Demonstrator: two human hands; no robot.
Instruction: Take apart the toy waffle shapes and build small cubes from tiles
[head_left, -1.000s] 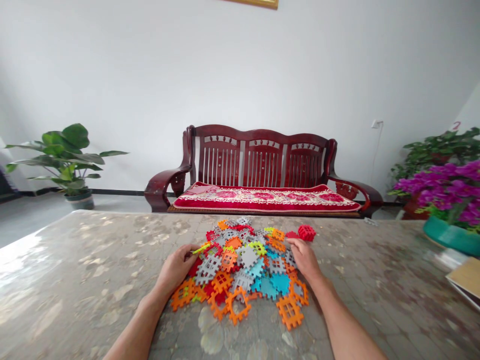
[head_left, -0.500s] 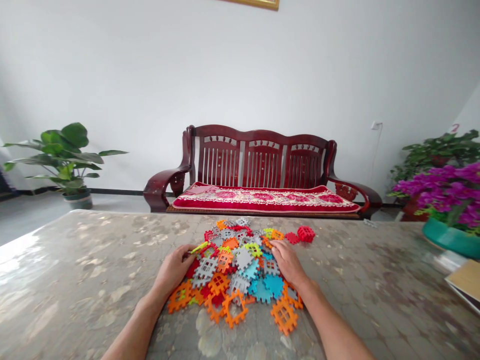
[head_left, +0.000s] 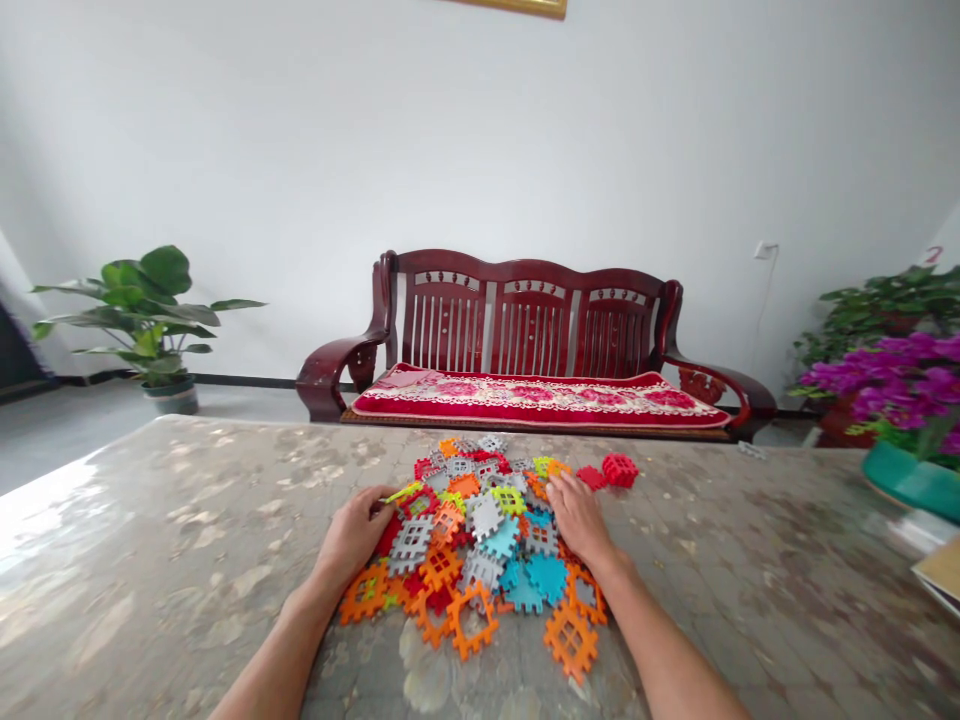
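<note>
A heap of flat interlocking plastic tiles in orange, grey, blue, red and lime lies on the marbled table. My left hand rests at the heap's left edge, its fingers curled in against the tiles; whether it holds one I cannot tell. My right hand lies palm down on the heap's right side, fingers stretched out over the tiles. A small red cube built of tiles stands just beyond the heap at the right, with a loose red tile beside it.
A dark wooden bench with a red cushion stands behind the table. A green potted plant is on the floor at the left. Purple flowers in a teal pot and a book corner occupy the table's right edge.
My right hand has slid left from the heap's outer right edge onto the tiles. The left hand has stayed at the left edge. The view has shifted slightly.
</note>
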